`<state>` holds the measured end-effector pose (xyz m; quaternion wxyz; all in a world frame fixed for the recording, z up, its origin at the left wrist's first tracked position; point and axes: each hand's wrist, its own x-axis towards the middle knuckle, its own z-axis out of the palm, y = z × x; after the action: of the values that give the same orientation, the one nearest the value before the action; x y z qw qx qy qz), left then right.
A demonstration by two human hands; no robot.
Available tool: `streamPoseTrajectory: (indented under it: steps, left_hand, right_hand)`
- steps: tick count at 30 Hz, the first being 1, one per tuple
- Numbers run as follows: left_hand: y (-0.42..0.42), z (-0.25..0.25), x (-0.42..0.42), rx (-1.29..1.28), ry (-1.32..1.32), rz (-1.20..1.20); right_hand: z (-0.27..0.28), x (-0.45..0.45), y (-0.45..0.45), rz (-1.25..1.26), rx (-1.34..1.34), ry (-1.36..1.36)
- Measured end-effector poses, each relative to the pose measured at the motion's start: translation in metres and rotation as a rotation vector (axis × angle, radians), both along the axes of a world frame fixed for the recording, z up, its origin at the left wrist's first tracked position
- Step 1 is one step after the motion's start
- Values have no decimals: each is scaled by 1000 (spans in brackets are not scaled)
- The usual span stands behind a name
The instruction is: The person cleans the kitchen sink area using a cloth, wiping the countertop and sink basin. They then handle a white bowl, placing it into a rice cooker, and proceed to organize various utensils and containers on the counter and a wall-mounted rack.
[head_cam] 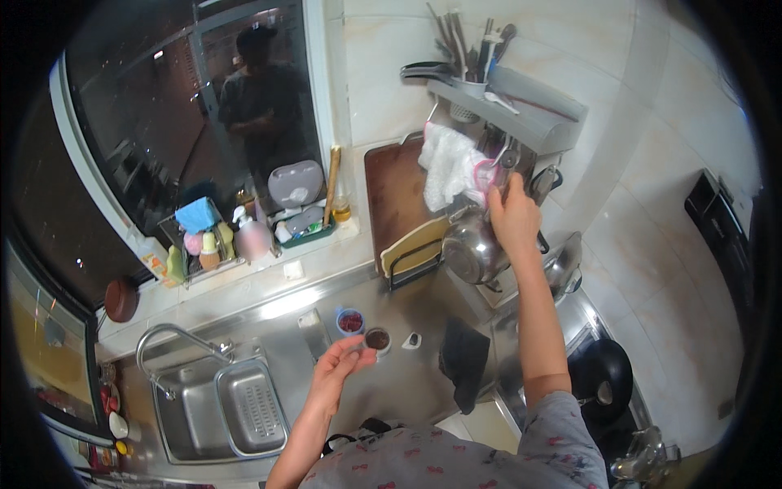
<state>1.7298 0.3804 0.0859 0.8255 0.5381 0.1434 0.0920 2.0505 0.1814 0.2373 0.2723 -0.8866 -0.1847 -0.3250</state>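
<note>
My right hand (pixel 516 220) is raised to the hanging utensils below the grey wall shelf (pixel 507 113). Its fingers are beside a white towel with pink trim (pixel 449 168) and a stainless steel pot (pixel 470 247); what they grip is hidden. Lower down, my left hand (pixel 338 370) hovers over the steel counter (pixel 379 400), fingers apart and holding nothing visible. Close to its fingertips stands a small white-rimmed jar (pixel 378 340) with dark brown contents. A blue cup (pixel 350 322) with dark red pieces is just behind that jar. To the right lies a small white object with a dark centre (pixel 413 340).
A double-bowl sink with a drain basket (pixel 253 406) and a curved faucet (pixel 177 330) is at left. Cutting boards (pixel 397 202) lean against the wall. A black cloth (pixel 464 363) lies near the counter's right edge. A black wok (pixel 602 379) sits on the stove.
</note>
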Motion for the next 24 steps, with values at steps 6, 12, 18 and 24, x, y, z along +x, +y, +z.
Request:
streamPoseTrajectory:
  steps: [6, 12, 18, 24]
  left_hand:
    - [9, -10, -14, -13, -4, 14]
    - [18, -17, -28, -12, 24, 41]
    - [21, -19, -42, -7, 82, 75]
    - [26, -24, -49, 2, 101, 119]
  right_hand:
    - [-5, -37, 2, 58, -44, 72]
    - [-49, -85, 9, 310, -22, 229]
    - [-189, -70, 13, 568, -3, 540]
    - [-295, -54, 14, 714, -63, 371]
